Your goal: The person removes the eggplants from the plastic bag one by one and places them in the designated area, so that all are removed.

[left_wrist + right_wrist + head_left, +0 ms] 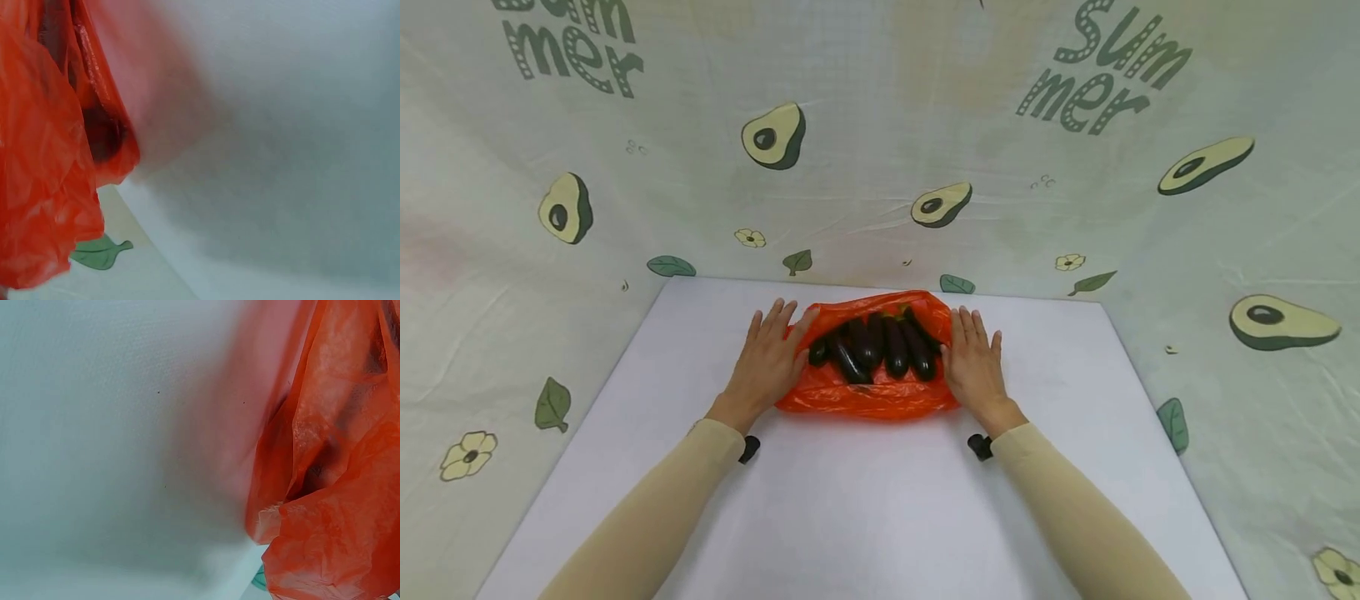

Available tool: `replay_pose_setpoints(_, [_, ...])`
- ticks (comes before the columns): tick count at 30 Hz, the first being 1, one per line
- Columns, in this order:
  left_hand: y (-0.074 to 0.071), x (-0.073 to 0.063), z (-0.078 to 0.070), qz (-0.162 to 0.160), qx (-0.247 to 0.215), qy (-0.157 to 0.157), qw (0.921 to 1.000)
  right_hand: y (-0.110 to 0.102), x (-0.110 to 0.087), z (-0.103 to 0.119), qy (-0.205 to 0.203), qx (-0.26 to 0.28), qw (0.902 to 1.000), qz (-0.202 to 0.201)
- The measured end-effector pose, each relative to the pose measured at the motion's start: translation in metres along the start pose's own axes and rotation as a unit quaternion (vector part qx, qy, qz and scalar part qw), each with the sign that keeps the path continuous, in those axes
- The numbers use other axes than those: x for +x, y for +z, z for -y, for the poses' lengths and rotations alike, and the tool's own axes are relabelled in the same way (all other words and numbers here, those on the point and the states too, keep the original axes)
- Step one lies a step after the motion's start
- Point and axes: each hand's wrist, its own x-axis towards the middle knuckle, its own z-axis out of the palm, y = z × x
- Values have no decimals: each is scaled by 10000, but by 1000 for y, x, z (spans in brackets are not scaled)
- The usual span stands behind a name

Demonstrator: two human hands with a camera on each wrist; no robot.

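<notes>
Several dark purple eggplants [896, 348] lie side by side in the mouth of an orange-red plastic bag [872, 403] at the far middle of the table. My left hand [766, 358] rests against the bag's left side, fingers straight and spread. On the opposite side, my right hand [976, 362] touches the bag's edge with its fingers extended. Crumpled bag plastic [44, 162] fills the left part of the left wrist view, and the bag's folds [337, 525] hang at the right of the right wrist view. Both wrist views leave the fingers out of sight.
The white table [865, 500] ends at a hanging cloth [865, 150] printed with avocados and leaves, which rises behind and along both sides. Small black devices [749, 449] sit under the wrists.
</notes>
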Motion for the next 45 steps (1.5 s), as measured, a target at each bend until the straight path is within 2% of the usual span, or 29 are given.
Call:
replay_pose_setpoints(2, [-1,-1,1,183,46,283,9994,-1,1,0,-29,-37,10000,-53])
replay_pose_setpoints(4, [-3,0,2,482,153,294,9983,-2,1,0,-22,-29,10000,-81])
replay_pose_setpoints(7, [-5,3,4,898,419,-64,9951,-2,1,1,-24,-37,9999,-114])
replay_pose_setpoints(10, [-6,6,6,1061,611,-325,9919,-2,0,2,-10,-15,10000,-87])
replay_pose_setpoints(17, [-7,17,4,889,561,-450,9934,-3,-2,-3,-58,-88,9999,-82])
replay_pose_setpoints(23, [-11,25,-6,1111,711,-414,9904,-9,-4,-10,96,-202,9996,-150])
replay_pose_setpoints(30, [-19,25,-11,1096,742,-443,9902,-11,-5,-9,21,-232,9994,-242])
replay_pose_setpoints(36, [-18,25,-12,1016,476,-484,9925,-9,-6,-8,18,-271,9994,-221])
replay_pose_setpoints(45, [-14,24,-7,974,407,-522,9930,-9,-6,-13,140,-294,9994,-82])
